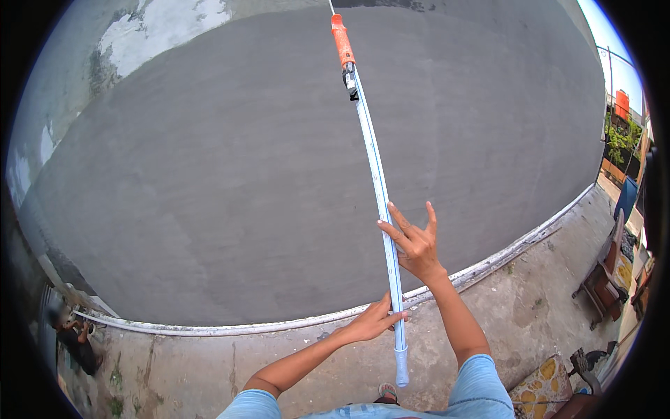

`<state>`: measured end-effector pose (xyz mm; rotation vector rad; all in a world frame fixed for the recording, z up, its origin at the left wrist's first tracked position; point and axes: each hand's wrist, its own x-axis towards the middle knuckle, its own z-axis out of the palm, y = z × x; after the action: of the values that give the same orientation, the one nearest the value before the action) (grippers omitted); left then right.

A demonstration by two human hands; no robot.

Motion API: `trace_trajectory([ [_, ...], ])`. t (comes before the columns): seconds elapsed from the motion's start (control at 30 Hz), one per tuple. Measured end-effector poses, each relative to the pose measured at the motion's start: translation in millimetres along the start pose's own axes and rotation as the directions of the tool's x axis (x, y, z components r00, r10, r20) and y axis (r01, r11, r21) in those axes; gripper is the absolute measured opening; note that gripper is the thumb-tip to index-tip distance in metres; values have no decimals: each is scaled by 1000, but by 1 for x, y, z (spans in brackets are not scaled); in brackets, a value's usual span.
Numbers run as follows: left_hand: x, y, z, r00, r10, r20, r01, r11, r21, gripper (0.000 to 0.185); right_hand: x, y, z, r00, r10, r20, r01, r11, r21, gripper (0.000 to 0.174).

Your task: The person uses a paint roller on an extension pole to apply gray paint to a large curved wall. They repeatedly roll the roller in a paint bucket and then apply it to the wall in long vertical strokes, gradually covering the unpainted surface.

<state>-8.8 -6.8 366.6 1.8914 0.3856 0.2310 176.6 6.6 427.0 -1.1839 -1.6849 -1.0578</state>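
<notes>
A long pole made of white-and-blue plastic pipe (374, 167) slants up before me against a dark grey painted wall (235, 173). An orange tool handle (343, 39), probably of a paint roller, is fixed to its upper end with black binding (349, 81); a thin rod runs from it out of view. My left hand (372, 318) grips the pole low down, thumb across the front and fingers partly hidden behind. Higher up, my right hand (419, 246) has its fingers spread, two fingertips touching the pipe. Below my left hand is the pipe's pale blue end (401, 366).
A white pipe (209, 331) runs along the wall's foot, above stained concrete floor (293, 361). At far left a person (76, 335) crouches near the wall. Wooden chairs (604, 283) and a patterned cushion (544, 382) stand at right. Unpainted patches (152, 36) show upper left.
</notes>
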Motion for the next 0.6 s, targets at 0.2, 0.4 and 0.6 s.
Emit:
trace_trajectory([
  [0.2, 60, -73, -36, 950, 158, -270, -113, 978, 175, 43, -5, 30, 68, 1000, -21, 13, 22, 999, -46, 54],
  [0.4, 52, -161, 6, 960, 5, -281, 33, 991, 131, 55, -79, 3, 77, 996, -44, 77, 40, 998, 52, 51],
  [0.6, 2, -147, 87, 994, -75, -78, 70, 995, -74, 55, -137, -29, 11, 986, -11, 166, -9, 993, 116, 52],
])
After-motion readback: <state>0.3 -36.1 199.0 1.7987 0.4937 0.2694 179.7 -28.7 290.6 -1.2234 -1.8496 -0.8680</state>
